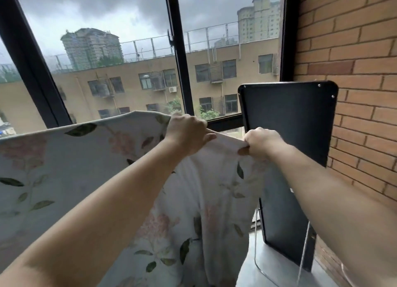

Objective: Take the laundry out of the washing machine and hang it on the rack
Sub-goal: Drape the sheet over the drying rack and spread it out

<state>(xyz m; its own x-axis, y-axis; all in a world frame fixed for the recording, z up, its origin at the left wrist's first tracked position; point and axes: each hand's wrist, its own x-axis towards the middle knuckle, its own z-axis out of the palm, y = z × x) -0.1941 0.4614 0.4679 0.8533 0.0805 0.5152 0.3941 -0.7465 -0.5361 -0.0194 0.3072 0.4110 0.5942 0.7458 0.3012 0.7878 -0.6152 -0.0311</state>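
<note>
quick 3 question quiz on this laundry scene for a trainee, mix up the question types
1. True or false: the left hand and the right hand both grip the floral sheet at its top edge.
2. What stands by the brick wall? A) black panel B) red bucket C) ladder
3. Fill in: the sheet's print shows pink flowers and green ____.

Key: 1 true; 2 A; 3 leaves
</note>
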